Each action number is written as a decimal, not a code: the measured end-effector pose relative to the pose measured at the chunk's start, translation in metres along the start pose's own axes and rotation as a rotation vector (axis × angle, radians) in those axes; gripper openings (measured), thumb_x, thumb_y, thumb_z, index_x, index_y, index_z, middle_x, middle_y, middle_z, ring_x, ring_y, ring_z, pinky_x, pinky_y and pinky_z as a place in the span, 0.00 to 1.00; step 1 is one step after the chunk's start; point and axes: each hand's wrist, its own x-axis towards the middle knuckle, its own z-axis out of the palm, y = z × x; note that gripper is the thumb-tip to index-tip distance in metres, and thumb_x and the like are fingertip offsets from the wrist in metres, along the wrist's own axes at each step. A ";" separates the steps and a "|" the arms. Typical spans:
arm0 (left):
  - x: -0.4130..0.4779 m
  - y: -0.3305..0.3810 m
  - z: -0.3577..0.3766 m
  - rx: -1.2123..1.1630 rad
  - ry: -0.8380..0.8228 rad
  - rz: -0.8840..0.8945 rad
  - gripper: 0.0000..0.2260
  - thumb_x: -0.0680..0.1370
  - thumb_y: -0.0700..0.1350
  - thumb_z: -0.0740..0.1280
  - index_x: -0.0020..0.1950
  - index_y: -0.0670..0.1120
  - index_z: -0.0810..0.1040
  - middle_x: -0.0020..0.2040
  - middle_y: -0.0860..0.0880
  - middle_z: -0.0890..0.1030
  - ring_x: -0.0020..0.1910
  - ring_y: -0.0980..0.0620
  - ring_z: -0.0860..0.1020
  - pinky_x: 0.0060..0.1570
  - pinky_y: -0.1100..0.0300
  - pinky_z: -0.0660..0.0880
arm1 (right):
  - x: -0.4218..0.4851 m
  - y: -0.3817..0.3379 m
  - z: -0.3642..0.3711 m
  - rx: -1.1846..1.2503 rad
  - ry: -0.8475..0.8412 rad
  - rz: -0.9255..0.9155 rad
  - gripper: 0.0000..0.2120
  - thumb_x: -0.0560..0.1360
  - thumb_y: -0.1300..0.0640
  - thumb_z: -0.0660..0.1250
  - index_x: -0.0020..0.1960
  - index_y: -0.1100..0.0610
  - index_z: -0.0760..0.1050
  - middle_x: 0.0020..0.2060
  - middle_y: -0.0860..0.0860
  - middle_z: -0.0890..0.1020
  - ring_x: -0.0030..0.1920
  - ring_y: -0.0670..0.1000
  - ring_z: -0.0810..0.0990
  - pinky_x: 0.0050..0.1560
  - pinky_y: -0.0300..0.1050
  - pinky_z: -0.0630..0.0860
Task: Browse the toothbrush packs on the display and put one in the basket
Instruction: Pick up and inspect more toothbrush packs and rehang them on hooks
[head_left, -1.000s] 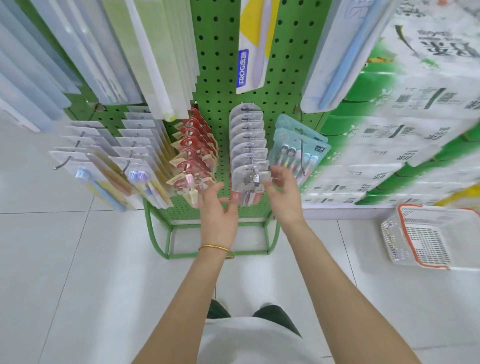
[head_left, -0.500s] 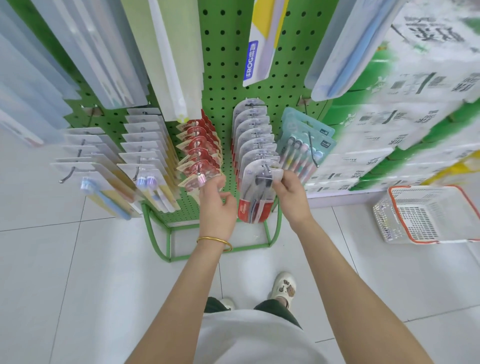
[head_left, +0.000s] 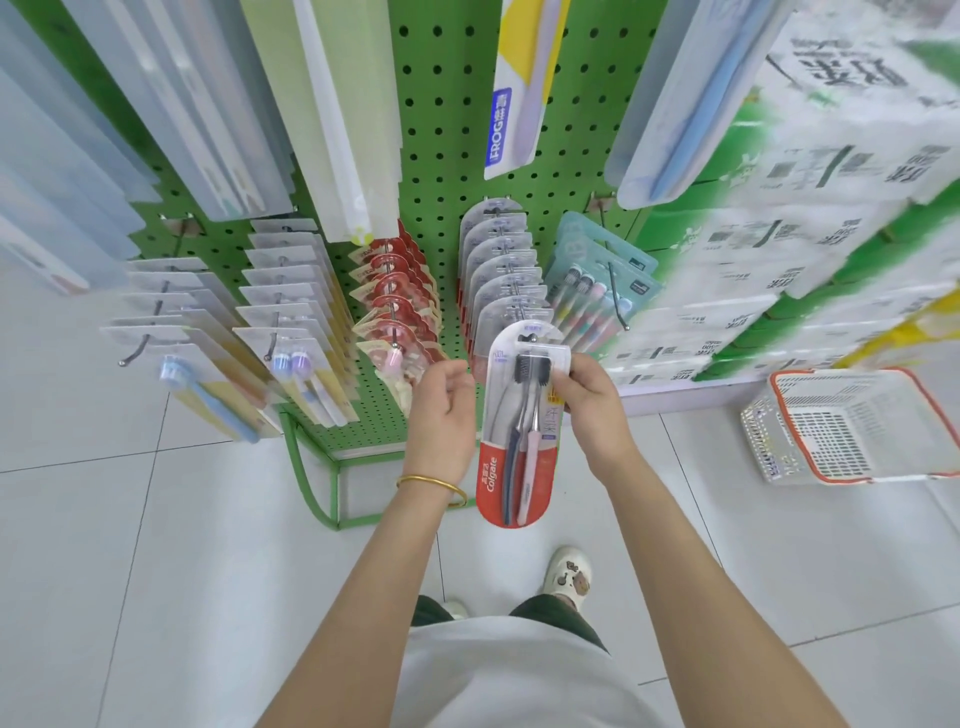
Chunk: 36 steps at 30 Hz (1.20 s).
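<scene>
A red-and-clear Colgate toothbrush pack (head_left: 514, 447) with two brushes hangs free of its hook, in front of the green pegboard display (head_left: 452, 156). My right hand (head_left: 589, 402) pinches its upper right edge. My left hand (head_left: 441, 415), with a gold bangle on the wrist, is beside the pack's left edge with fingers loosely curled, holding nothing. More packs of the same kind (head_left: 501, 270) hang on the hook behind. A white basket with a red rim (head_left: 852, 426) sits on the floor to the right.
Other rows of toothbrush packs hang on hooks: red ones (head_left: 397, 301), white ones (head_left: 291, 291), teal ones (head_left: 597, 280). Long packs hang above. Stacked green-and-white cartons (head_left: 810, 208) stand at the right. The white tiled floor (head_left: 156, 571) lies below.
My right hand has pulled the Colgate pack off its hook and toward me. My left hand has come away from the pack. The view has shifted, so the basket appears nearer the centre.
</scene>
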 end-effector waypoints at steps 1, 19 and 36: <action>-0.002 0.001 0.001 -0.012 -0.017 0.001 0.09 0.82 0.45 0.55 0.57 0.50 0.73 0.53 0.49 0.75 0.55 0.52 0.74 0.59 0.54 0.72 | -0.002 -0.001 -0.002 0.018 0.002 0.004 0.04 0.78 0.60 0.63 0.49 0.56 0.76 0.45 0.52 0.78 0.47 0.50 0.75 0.52 0.47 0.71; -0.033 0.018 0.021 0.167 -0.092 0.332 0.34 0.76 0.52 0.67 0.76 0.48 0.53 0.73 0.50 0.62 0.71 0.53 0.63 0.69 0.56 0.65 | -0.018 -0.056 -0.002 0.548 0.127 -0.033 0.10 0.78 0.65 0.61 0.38 0.58 0.70 0.36 0.56 0.76 0.36 0.52 0.74 0.43 0.46 0.74; -0.040 0.037 0.013 0.660 -0.184 0.479 0.42 0.66 0.49 0.71 0.75 0.50 0.54 0.74 0.46 0.56 0.70 0.43 0.60 0.69 0.47 0.62 | -0.020 -0.078 -0.021 0.915 0.286 0.026 0.09 0.81 0.63 0.59 0.42 0.58 0.68 0.36 0.54 0.76 0.34 0.49 0.77 0.38 0.44 0.77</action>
